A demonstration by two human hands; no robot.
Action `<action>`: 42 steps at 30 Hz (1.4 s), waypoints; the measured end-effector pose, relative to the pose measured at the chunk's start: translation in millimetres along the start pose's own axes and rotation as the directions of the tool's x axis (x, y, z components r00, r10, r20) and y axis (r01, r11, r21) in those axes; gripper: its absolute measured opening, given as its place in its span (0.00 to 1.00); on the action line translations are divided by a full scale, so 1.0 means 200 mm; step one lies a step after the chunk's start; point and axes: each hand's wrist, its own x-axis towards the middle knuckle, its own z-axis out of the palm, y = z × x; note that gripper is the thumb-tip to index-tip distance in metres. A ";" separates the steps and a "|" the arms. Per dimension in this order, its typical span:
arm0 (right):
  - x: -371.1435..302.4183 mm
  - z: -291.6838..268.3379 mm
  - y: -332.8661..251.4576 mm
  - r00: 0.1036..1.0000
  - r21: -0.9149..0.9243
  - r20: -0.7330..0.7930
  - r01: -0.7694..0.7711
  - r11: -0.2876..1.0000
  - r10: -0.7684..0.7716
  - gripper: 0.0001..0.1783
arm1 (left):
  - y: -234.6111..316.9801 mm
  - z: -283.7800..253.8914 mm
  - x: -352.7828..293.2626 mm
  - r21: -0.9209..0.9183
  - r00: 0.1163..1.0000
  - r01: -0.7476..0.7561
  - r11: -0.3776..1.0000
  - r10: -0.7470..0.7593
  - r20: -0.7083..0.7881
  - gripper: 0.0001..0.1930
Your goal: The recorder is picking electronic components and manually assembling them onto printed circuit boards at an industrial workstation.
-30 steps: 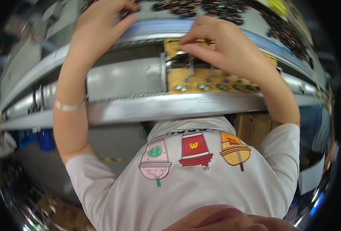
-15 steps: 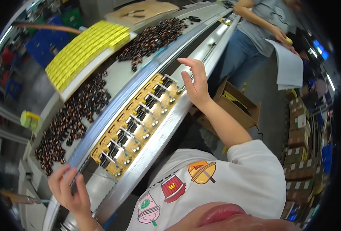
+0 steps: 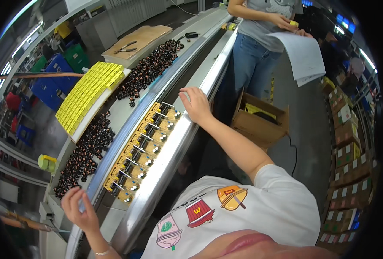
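Rail: long, smooth, bright metal; carries the board. Counter: pale, flat, alongside.

Board: one, tan, rectangular, lying lengthwise in the rail channel between the hands. Fitted: black parts, upright pale metal strips and small rounded parts, in repeating rows from end to end. Judged well filled; any vacant positions too small to tell.

Yellow blocks: small, boxy, matte, in close rows on a white slab; many left.

Right hand: fingers loosely extended, nothing held, just beside the board's far end; contact unclear. Left hand: half-open, fingers bent, apparently holding nothing, near the board's close end.

Loose parts: black with copper-coloured bits, knobbly, heaped on the counter; plenty unused.
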 end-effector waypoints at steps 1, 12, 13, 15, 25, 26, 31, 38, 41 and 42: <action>0.01 -0.01 0.01 1.000 0.001 0.009 0.025 1.000 -0.025 0.19 | 0.03 -0.02 0.04 -0.025 1.000 0.007 1.000 -0.007 -0.020 0.05; -0.03 0.00 0.01 0.999 0.109 0.014 0.042 0.993 -0.044 0.18 | 0.86 -0.37 0.80 -0.218 0.864 -0.493 0.842 0.445 -0.235 0.48; -0.03 0.01 0.03 0.999 0.092 0.010 0.041 0.995 -0.042 0.18 | 0.83 -0.30 0.83 -0.231 0.862 -0.496 0.837 0.444 -0.244 0.48; -0.03 0.02 0.02 0.998 0.116 0.007 0.057 0.992 -0.059 0.18 | 0.88 -0.28 0.89 -0.220 0.859 -0.500 0.838 0.447 -0.251 0.48; 0.02 -0.06 0.04 0.998 0.133 0.058 0.024 0.991 -0.032 0.16 | 0.95 0.07 1.11 -0.293 0.839 -0.541 0.788 0.483 -0.250 0.48; 0.01 -0.05 0.02 0.997 0.159 0.074 0.025 0.987 -0.037 0.16 | 0.95 0.10 1.12 -0.301 0.840 -0.540 0.786 0.482 -0.250 0.48; -0.04 -0.08 0.01 0.990 0.234 0.126 0.030 0.972 -0.061 0.16 | 0.95 0.23 1.21 -0.291 0.820 -0.567 0.771 0.493 -0.290 0.47; 0.09 -0.05 0.17 0.988 0.265 0.146 0.019 0.964 -0.059 0.17 | 1.03 0.35 1.33 -0.308 0.805 -0.592 0.745 0.534 -0.258 0.47; 0.14 -0.03 0.20 0.982 0.211 0.168 0.049 0.976 -0.085 0.18 | 1.07 0.41 1.37 -0.336 0.806 -0.592 0.733 0.542 -0.237 0.47; 0.13 -0.03 0.18 0.982 0.203 0.164 0.061 0.977 -0.096 0.18 | 1.08 0.43 1.38 -0.341 0.806 -0.592 0.730 0.542 -0.239 0.47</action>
